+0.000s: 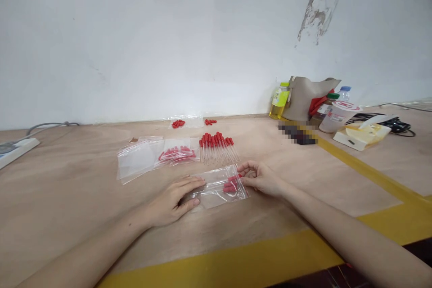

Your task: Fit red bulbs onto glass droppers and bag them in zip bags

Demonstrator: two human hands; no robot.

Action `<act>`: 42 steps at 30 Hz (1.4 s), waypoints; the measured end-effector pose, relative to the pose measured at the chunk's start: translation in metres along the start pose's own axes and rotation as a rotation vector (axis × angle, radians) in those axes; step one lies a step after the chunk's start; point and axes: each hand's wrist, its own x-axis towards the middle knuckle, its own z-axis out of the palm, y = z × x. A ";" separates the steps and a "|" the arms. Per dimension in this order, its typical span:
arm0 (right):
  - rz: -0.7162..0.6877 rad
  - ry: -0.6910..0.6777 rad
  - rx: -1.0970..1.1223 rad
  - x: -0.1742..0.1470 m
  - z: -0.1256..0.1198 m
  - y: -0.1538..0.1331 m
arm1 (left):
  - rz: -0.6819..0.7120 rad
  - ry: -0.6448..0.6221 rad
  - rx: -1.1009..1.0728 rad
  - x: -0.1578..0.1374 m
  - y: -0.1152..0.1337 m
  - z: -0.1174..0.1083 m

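Observation:
A clear zip bag [211, 184] lies flat on the table, with several red-bulbed glass droppers [230, 185] inside, bulbs toward its right end. My left hand [180, 195] rests on the bag's left end, fingers stretched out and thumb apart. At the bag's right end, my right hand [256, 177] has thumb and fingers closed about a red dropper bulb at the bag's edge; whether they also pinch the plastic is unclear. Just beyond the bag lies a row of loose droppers [218, 146]. Left of them, a filled bag of droppers [178, 154] sits beside flat zip bags [140, 158].
Small heaps of red bulbs [178, 123] lie near the wall on clear plastic. To the right stand a yellow drink bottle [279, 101], a grey bag [302, 96], a lidded cup [339, 117] and a tissue pack [362, 135]. A power strip [18, 150] is at far left.

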 end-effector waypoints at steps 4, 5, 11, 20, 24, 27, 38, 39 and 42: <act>-0.004 0.022 0.015 0.005 0.009 0.004 | 0.005 0.006 -0.002 0.000 -0.001 0.001; -0.002 0.005 0.017 0.006 0.010 0.005 | 0.007 0.008 -0.001 0.000 -0.002 0.001; 0.016 -0.112 -0.056 0.006 0.006 0.006 | 0.014 0.012 0.001 0.000 0.000 0.001; -0.089 -0.086 -0.100 0.005 0.010 0.007 | 0.003 0.011 -0.008 0.001 0.000 0.001; -0.074 -0.016 -0.201 0.012 -0.006 0.009 | 0.011 0.000 -0.004 0.000 -0.002 0.002; -0.086 0.240 -0.367 0.032 -0.022 0.007 | 0.013 -0.009 -0.007 0.000 -0.003 0.002; 0.109 0.440 -0.770 0.132 -0.020 -0.015 | 0.034 -0.005 -0.009 -0.001 -0.004 0.003; 0.120 0.419 -0.781 0.135 -0.018 -0.016 | 0.033 -0.005 -0.010 -0.001 -0.004 0.003; 0.135 0.360 -0.790 0.137 -0.018 -0.021 | 0.026 -0.005 -0.014 -0.001 -0.004 0.003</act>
